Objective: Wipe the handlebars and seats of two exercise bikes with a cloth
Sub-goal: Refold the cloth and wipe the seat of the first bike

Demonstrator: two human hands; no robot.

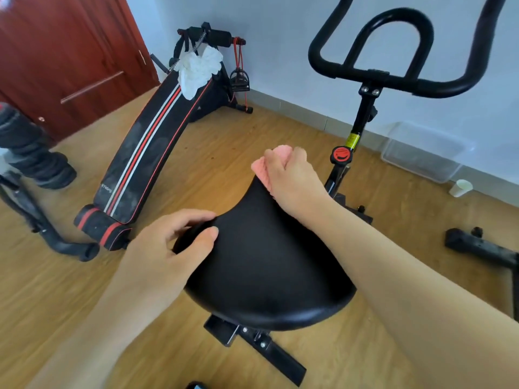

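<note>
Pink cloth (262, 169), bunched in the right hand's (292, 181) curled fingers, sits at the seat's (266, 262) far nose, long axis running nearward, left hand (168, 248) gripping its left edge.

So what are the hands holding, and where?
Right hand grips the bunched pink cloth at the seat's nose; left hand holds the seat's left edge.

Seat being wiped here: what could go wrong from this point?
The right hand bunches the pink cloth at the nose of the seat, so the wide rear part may be missed. The left hand grips only the seat's left edge, so the seat may twist under pressure. The handlebars may be forgotten.
</note>
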